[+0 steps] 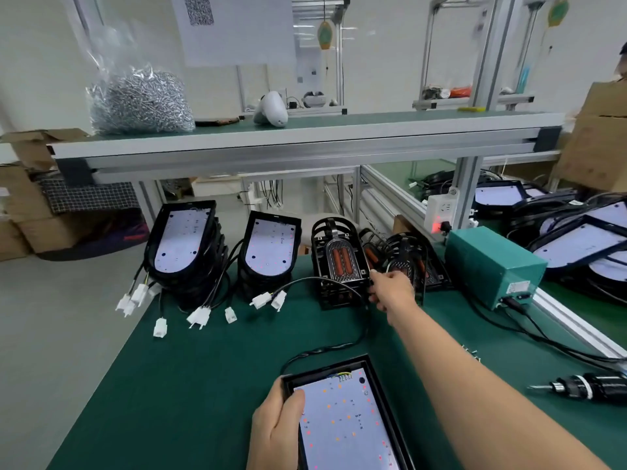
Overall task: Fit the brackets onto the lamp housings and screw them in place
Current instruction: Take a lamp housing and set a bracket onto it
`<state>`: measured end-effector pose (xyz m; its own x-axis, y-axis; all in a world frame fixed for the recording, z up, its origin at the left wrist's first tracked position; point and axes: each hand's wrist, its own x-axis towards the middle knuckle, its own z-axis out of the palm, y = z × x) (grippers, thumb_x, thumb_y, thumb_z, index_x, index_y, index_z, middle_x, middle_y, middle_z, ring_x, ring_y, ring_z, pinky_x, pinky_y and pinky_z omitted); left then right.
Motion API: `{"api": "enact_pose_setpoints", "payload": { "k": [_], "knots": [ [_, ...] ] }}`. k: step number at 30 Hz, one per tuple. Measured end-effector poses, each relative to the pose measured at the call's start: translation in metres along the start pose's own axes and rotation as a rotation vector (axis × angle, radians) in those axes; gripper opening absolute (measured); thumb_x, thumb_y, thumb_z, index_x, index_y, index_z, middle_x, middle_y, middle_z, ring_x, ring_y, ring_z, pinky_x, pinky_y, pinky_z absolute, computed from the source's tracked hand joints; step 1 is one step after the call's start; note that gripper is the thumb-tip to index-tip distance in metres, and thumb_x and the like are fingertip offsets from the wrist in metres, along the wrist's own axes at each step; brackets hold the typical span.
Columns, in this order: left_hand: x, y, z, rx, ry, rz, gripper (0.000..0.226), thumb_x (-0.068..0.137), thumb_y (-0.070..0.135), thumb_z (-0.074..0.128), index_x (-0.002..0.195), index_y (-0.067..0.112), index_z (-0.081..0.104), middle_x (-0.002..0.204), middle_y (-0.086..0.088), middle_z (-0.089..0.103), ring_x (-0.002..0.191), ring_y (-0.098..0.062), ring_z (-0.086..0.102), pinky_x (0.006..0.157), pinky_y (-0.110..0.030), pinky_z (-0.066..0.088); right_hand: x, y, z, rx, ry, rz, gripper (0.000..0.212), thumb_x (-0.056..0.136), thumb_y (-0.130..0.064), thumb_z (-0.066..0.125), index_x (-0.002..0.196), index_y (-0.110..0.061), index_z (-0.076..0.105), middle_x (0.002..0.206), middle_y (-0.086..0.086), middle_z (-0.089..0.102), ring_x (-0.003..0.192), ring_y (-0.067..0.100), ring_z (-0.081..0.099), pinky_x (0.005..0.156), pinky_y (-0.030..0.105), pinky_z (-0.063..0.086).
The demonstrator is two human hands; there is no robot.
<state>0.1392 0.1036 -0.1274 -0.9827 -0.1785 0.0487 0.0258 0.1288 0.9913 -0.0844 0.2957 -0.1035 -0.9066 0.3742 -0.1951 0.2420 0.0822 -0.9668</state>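
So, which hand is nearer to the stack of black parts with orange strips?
Right. The right hand touches the stack on its right side; the left hand holds the lamp housing, close to the person.

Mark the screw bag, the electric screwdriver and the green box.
screw bag (pixel 142 103): head view, on the screws.
electric screwdriver (pixel 590 386): head view, black body.
green box (pixel 495 254): head view, top face.

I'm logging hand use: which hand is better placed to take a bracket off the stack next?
Right. The right hand is at the bracket stack, pinching its edge; the left hand grips the lamp housing near the person.
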Motion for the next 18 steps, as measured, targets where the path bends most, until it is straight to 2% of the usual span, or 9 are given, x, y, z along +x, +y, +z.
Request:
{"api": "enact_pose_setpoints", "payload": {
  "k": [2,4,6,9,13,16,18],
  "knots": [
    [0.000,-0.004,-0.001,-0.020,-0.015,0.028,0.033,0.083,0.035,0.048,0.106,0.037,0.072,0.080,-0.003,0.063,0.077,-0.011,0.058,0.074,-0.015,0.045,0.008,-0.001,0.005,-0.004,0.002,0.010,0.027,0.099,-0.032,0.060,0.109,-0.007,0.058,0.084,0.012,0.073,0.057,0.020,0.057,0.044,0.027,0.037],
    [0.002,-0.007,-0.002,-0.038,-0.022,0.012,0.035,0.085,0.038,0.046,0.109,0.032,0.071,0.095,0.006,0.074,0.096,-0.013,0.067,0.095,-0.033,0.050,0.012,0.000,0.007,0.004,-0.009,0.034,0.025,0.100,-0.031,0.059,0.110,-0.008,0.058,0.086,0.014,0.074,0.058,0.021,0.055,0.044,0.028,0.036],
    [0.005,-0.009,-0.001,-0.037,-0.004,-0.001,0.035,0.087,0.039,0.046,0.112,0.029,0.069,0.103,0.008,0.075,0.104,-0.014,0.067,0.101,-0.046,0.049,0.015,0.000,0.007,0.016,-0.012,0.048,0.021,0.101,-0.030,0.059,0.109,-0.010,0.058,0.082,0.013,0.073,0.056,0.020,0.054,0.044,0.028,0.036],
    [0.005,-0.009,0.002,-0.002,0.047,0.030,0.029,0.097,0.033,0.048,0.116,0.028,0.069,0.111,0.014,0.073,0.111,-0.009,0.064,0.104,-0.043,0.047,0.017,0.000,0.006,0.040,-0.020,0.038,0.016,0.100,-0.027,0.061,0.106,-0.012,0.059,0.077,0.011,0.071,0.055,0.018,0.054,0.045,0.028,0.037],
    [0.006,-0.007,0.003,0.026,0.082,0.022,0.032,0.104,0.032,0.046,0.131,0.028,0.064,0.122,0.022,0.068,0.122,0.001,0.056,0.108,-0.028,0.040,0.013,0.000,0.007,0.063,-0.034,0.011,0.020,0.096,-0.028,0.068,0.104,-0.012,0.061,0.064,0.007,0.066,0.063,0.023,0.060,0.045,0.029,0.037],
    [0.009,-0.010,0.003,0.092,0.103,0.005,0.041,0.106,0.035,0.043,0.143,0.022,0.055,0.140,0.017,0.057,0.132,0.001,0.047,0.117,-0.027,0.032,0.013,0.000,0.007,0.088,-0.038,0.007,0.016,0.094,-0.026,0.071,0.093,-0.014,0.061,0.052,0.005,0.066,0.063,0.024,0.061,0.043,0.027,0.038],
    [0.009,-0.011,0.003,0.103,0.105,0.016,0.048,0.104,0.043,0.042,0.144,0.020,0.053,0.143,0.015,0.054,0.135,-0.001,0.045,0.119,-0.029,0.030,0.013,-0.002,0.007,0.093,-0.045,0.011,0.016,0.093,-0.024,0.072,0.088,-0.015,0.059,0.054,0.007,0.068,0.058,0.022,0.061,0.044,0.027,0.041]
  ]
}}
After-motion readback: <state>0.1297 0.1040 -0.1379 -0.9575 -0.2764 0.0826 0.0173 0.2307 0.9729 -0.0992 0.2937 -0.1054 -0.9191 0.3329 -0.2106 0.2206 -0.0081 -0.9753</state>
